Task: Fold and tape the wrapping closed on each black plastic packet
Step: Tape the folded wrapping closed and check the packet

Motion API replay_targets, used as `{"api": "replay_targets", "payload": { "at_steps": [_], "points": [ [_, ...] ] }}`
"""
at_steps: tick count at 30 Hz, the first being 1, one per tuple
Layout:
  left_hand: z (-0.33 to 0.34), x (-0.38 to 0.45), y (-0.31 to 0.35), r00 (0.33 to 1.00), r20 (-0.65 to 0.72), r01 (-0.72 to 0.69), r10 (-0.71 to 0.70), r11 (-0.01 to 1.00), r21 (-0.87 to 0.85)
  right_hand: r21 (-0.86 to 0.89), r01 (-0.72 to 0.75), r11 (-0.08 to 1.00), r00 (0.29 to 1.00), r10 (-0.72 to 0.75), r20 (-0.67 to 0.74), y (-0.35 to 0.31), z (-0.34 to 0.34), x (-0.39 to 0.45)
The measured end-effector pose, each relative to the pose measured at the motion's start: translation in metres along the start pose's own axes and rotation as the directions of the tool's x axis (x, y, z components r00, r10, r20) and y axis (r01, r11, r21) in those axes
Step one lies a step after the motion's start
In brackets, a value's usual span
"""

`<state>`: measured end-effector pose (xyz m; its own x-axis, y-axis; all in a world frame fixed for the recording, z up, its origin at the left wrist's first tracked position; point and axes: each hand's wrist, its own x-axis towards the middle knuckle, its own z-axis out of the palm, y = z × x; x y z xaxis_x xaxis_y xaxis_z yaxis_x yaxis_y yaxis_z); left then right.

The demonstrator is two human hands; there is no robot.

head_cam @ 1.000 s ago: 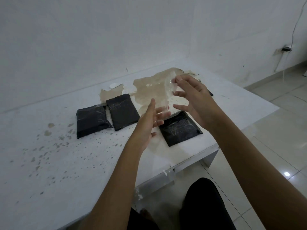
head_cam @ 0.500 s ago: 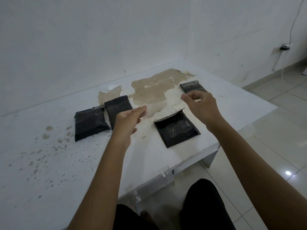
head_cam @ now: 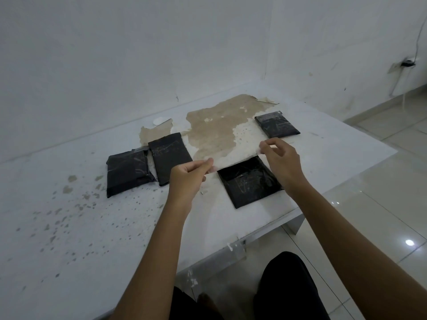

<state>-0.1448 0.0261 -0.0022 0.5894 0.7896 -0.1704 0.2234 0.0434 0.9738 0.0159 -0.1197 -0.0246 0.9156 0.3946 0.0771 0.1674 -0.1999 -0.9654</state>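
1. Both hands are hovering over the white table (head_cam: 323,158), stretching a clear strip of tape (head_cam: 235,161) between them. The left hand (head_cam: 188,174) is pinching one end between thumb and fingers, and the right hand (head_cam: 280,158) is pinching the other.
2. The strip is hanging just above the far edge of the nearest black packet (head_cam: 249,181), which is lying flat near the table's front edge.
3. To do this well, I judge the strip should be kept taut and level, lowered so it straddles the folded flap — half on the flap, half on the body — then pressed from the middle outward.
4. The packet is sitting turned at an angle, its far edge running from lower left to upper right — the tape is running along that same line.
5. Three other packets are lying further off: two to the left (head_cam: 127,174) (head_cam: 169,155) and one at the back right (head_cam: 277,124).
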Motion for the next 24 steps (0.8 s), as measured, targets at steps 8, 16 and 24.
{"api": "replay_targets", "payload": {
  "at_steps": [8,16,24],
  "points": [
    [0.006,-0.002,-0.009,0.998,-0.030,0.055,-0.055,0.998,0.010,-0.190,0.051,0.980,0.998,-0.058,-0.030,0.015,-0.001,-0.002],
    [0.009,0.000,-0.021,0.998,-0.041,0.057,-0.055,0.997,0.044,-0.204,0.050,0.978,0.994,-0.070,-0.089,0.033,0.005,-0.001],
    [0.016,-0.001,-0.025,0.999,0.037,0.032,-0.035,0.996,0.083,-0.243,0.116,0.963,0.971,-0.161,-0.175,0.038,0.009,-0.005]
  ]
}}
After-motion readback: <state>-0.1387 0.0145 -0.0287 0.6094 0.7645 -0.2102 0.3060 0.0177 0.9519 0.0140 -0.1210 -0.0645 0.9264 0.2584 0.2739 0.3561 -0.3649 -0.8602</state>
